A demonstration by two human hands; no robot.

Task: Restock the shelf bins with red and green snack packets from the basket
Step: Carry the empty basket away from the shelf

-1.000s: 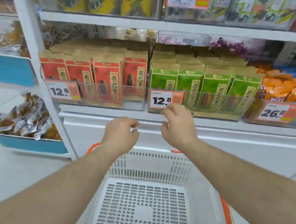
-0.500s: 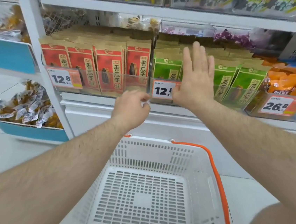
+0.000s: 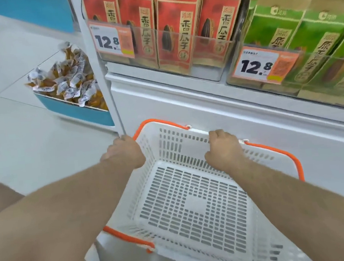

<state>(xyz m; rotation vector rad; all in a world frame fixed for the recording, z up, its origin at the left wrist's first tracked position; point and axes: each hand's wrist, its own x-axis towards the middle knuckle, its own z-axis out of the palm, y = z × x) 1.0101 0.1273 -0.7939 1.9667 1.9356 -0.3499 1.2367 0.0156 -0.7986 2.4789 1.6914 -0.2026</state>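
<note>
A white plastic basket (image 3: pixel 187 205) with orange handles sits low in front of the shelf, with nothing inside it. My left hand (image 3: pixel 124 153) grips its far left corner by the orange handle. My right hand (image 3: pixel 224 149) curls over the far rim of the basket. Above, red snack packets (image 3: pixel 177 23) stand in a clear bin on the left. Green snack packets (image 3: pixel 310 39) fill the clear bin on the right.
Price tags reading 12.8 hang on both bins (image 3: pixel 112 39) (image 3: pixel 264 65). A white shelf base (image 3: pixel 206 105) stands right behind the basket. To the left, a blue bin (image 3: pixel 73 111) holds wrapped snacks. Light floor tiles (image 3: pixel 18 135) spread to the left.
Both hands have come down from the shelf bins to the basket's far rim and now grip it. The view has tilted down and closer.
</note>
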